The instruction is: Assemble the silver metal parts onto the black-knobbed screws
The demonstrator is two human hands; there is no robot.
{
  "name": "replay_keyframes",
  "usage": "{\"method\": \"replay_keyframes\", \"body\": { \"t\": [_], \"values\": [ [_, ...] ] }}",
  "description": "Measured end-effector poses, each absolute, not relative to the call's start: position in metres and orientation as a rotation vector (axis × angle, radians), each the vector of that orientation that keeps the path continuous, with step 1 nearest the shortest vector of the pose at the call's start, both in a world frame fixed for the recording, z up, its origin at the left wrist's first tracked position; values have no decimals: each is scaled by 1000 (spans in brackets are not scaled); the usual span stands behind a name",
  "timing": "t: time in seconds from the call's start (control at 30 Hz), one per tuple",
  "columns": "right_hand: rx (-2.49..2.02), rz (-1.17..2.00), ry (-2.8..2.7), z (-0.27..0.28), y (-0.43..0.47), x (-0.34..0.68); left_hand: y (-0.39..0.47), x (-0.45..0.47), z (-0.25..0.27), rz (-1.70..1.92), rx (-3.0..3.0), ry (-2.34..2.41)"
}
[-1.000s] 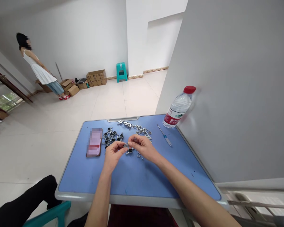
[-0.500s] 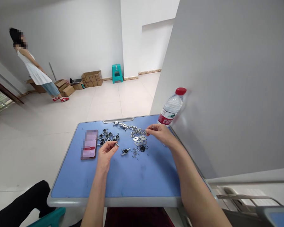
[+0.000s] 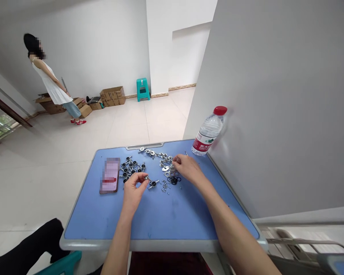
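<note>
My left hand [image 3: 135,189] is closed, pinching a small metal part [image 3: 146,178] between thumb and fingertips. Just right of it lies an assembled metal piece with a black round centre [image 3: 153,184]. Behind the left hand is a cluster of similar black-centred metal pieces [image 3: 131,165]. My right hand [image 3: 187,167] is closed at the fingertips, over the right side of a pile of flat metal plates [image 3: 165,167]; what it pinches, if anything, is hidden. Black rubber rings [image 3: 174,180] lie below it, and small steel balls [image 3: 164,185] are scattered to their left.
On the blue table [image 3: 172,217] a phone [image 3: 110,175] lies at the left. A water bottle [image 3: 208,131] stands at the back right by the grey partition [image 3: 275,114]. More metal parts [image 3: 147,152] lie along the far edge. Someone in white [image 3: 51,84] stands near cardboard boxes [image 3: 112,96].
My right hand has moved slightly left and down onto the metal plates. My left hand has shifted right, still pinching the small metal part. The standing person appears farther right.
</note>
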State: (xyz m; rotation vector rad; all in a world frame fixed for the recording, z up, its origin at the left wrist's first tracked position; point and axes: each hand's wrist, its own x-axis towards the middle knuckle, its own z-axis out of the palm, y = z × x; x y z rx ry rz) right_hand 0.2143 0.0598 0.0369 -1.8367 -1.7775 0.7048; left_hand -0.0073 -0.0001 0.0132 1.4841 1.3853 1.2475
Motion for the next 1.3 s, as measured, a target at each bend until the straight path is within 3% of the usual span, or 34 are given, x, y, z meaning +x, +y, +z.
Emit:
{"method": "replay_keyframes", "body": {
  "t": [0.17,0.43,0.8,1.2,1.3],
  "values": [
    [-1350,951,-1832,43,34,177,-5,0,17,1238,1922,1483],
    [-1334,932,-1794,27,19,145,-7,1,10,1216,2300,1509],
    [-1108,1381,-1423,17,32,149,-6,-2,15,1310,1980,1514],
    [-1339,851,-1636,36,30,163,-4,-3,15,1423,1796,1608],
    [-1443,848,-1671,47,40,188,-3,-5,16,1407,1586,1621]
  ]
}}
